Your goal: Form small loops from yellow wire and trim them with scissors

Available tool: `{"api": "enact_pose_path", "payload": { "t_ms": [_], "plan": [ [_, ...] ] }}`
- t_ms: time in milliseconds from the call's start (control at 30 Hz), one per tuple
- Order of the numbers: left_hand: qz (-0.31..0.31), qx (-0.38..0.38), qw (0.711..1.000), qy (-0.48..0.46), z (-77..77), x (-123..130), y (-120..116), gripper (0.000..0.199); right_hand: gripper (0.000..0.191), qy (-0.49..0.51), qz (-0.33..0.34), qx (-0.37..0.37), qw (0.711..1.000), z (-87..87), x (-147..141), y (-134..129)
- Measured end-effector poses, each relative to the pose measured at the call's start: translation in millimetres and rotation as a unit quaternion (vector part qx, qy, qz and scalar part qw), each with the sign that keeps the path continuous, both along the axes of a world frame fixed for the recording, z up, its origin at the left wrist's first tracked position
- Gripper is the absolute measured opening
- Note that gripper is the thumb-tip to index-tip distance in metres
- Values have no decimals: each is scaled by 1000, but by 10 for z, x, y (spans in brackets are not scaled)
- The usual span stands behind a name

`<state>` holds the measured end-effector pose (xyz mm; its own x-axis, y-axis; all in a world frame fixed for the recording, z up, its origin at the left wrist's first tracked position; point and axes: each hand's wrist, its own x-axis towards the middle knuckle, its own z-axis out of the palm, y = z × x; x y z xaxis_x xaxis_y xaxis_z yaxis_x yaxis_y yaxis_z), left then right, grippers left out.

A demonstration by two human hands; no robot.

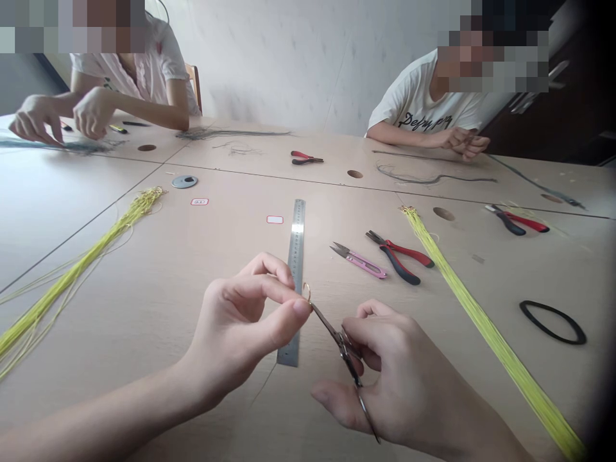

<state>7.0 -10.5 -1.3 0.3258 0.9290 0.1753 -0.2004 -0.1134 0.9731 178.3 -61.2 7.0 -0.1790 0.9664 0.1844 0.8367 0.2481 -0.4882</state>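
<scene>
In the head view, my left hand (245,314) pinches a small curved gold-coloured wire piece (307,292) between thumb and forefinger. My right hand (389,366) has its fingers in a small pair of metal scissors (344,350), whose tips touch or nearly touch the wire piece beside my left thumb. A steel ruler (298,231) lies under and behind my left hand, partly hidden by it. Below that hand a thin thread (264,385) shows faintly against the table. Whatever lies between the scissor tips is too small to make out.
Pink thread snips (359,260) and red-black pliers (399,256) lie beyond my right hand. Yellow-green cord bundles lie left (91,266) and right (476,305). A black loop (553,322) rests far right. Two people work across the table; other pliers (307,157) lie between them.
</scene>
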Motion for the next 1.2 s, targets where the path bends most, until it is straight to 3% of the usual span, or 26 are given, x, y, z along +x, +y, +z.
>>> {"api": "enact_pose_path", "payload": {
  "t_ms": [900,1100,1200],
  "plan": [
    [-4,-8,1000,-4,-7,-14,-7,22,53,-9,-1,27,1000,-3,-1,15],
    [-2,-16,1000,-15,-18,-4,-2,21,50,15,-13,-70,997,17,5,33],
    [-2,-34,999,-27,-29,-2,5,19,51,10,-57,-96,994,12,21,65]
  ]
}}
